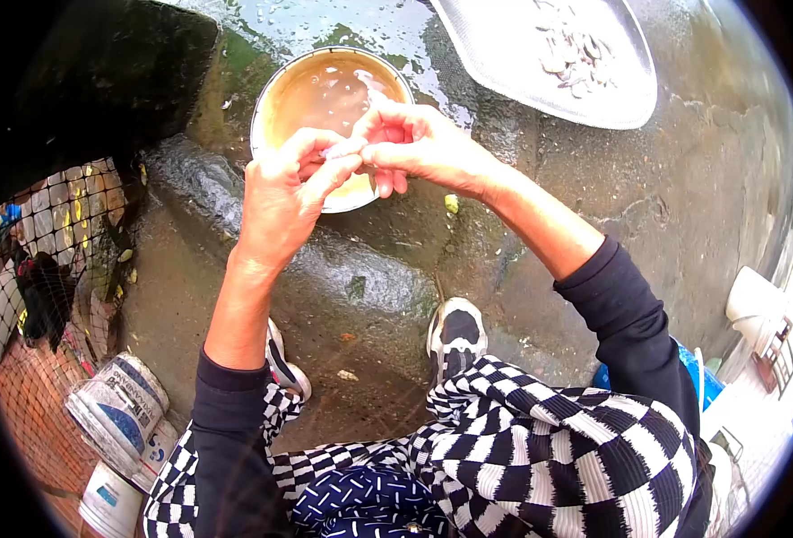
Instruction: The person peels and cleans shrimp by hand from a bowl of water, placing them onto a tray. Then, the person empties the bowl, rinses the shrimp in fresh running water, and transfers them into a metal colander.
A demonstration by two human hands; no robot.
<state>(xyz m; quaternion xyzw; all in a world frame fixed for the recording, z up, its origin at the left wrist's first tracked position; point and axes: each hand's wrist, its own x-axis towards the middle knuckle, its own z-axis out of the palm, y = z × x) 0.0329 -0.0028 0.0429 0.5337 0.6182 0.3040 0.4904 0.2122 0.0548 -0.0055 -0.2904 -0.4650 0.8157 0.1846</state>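
A small whitish piece (pixel 343 148), perhaps a shrimp or little fish, is pinched between the fingertips of both my hands. My left hand (pixel 287 184) has its thumb and forefinger closed on one end. From the other side my right hand (pixel 428 148) meets it with bent fingers. Both hands are over the near part of a round basin (pixel 258 121), which holds murky brown water (pixel 325 94) with pale bits floating in it. Fingers cover part of the piece, so its exact kind is unclear.
At the upper right lies a white mesh tray (pixel 495 63) with several small greyish pieces (pixel 576 58). Black netting (pixel 42 233) and white buckets (pixel 114 417) stand at left. A white container (pixel 755 305) and blue object (pixel 706 381) are at right. The concrete (pixel 540 287) is wet.
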